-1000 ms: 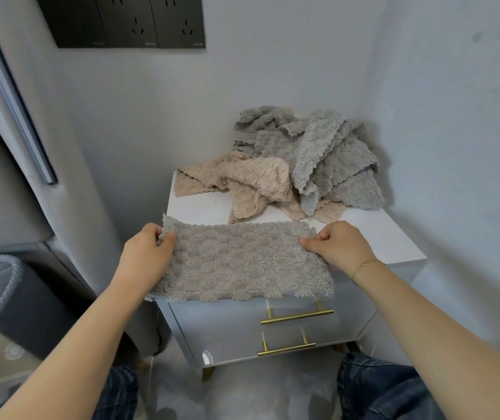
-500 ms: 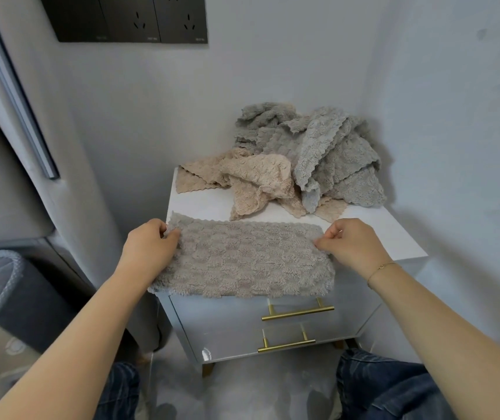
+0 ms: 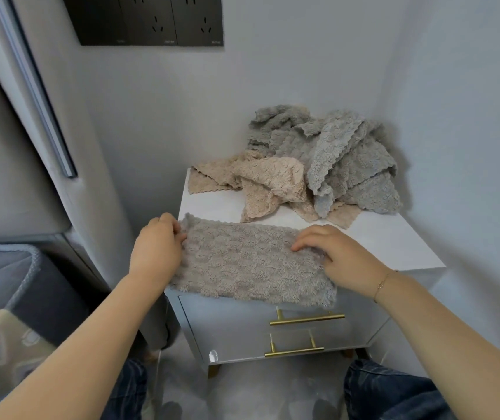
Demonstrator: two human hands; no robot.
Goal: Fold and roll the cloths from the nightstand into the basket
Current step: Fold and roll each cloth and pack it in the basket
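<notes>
A folded grey cloth (image 3: 248, 265) lies as a long strip across the front of the white nightstand (image 3: 391, 241), its near edge hanging over the drawer front. My left hand (image 3: 157, 250) pinches its left end. My right hand (image 3: 336, 253) has its fingers curled over the right end, which is lifted and turned inward. Behind it sits a loose pile of grey cloths (image 3: 342, 156) with beige cloths (image 3: 270, 183) in front of and under it. The grey basket (image 3: 27, 268) stands low at the left, only partly in view.
Walls close in behind and to the right of the nightstand. A grey padded headboard (image 3: 30, 116) rises at the left. Two drawers with brass handles (image 3: 306, 318) face me, and my knees in jeans are just below.
My right hand has moved left over the cloth, bringing its right end inward. My left hand has stayed at the left end. The view has shifted slightly.
</notes>
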